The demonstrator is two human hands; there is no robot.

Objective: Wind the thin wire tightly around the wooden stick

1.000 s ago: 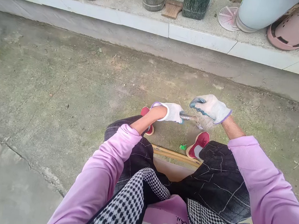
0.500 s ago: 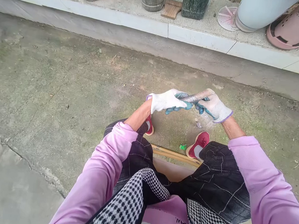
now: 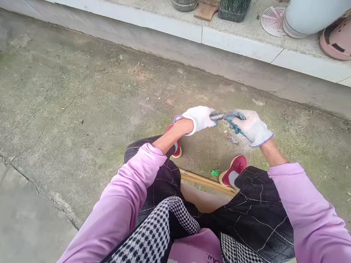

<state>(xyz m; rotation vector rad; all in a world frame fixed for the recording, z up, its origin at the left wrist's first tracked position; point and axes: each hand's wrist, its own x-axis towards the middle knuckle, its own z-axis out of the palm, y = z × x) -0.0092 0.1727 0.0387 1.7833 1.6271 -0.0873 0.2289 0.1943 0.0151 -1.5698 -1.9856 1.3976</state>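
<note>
Both my hands wear white gloves with blue-green palms and meet in front of my knees. Between them runs a short rod with a silvery, ribbed surface that looks wire-wound; its kind is hard to tell. My left hand is closed around its left end, which the glove hides. My right hand grips the other end, fingers curled and blue-green fingertips showing. Below the hands a small silvery piece, too small to name, lies on the ground.
Red shoes stand on the mossy concrete floor. A green scrap lies between them, near the wooden edge of a seat. Beyond runs a low tiled ledge with pots, a dark green container and a wooden block.
My left hand has turned so its back faces up and its fingers are mostly hidden. The rod's tan part, visible before at my right hand, is now covered.
</note>
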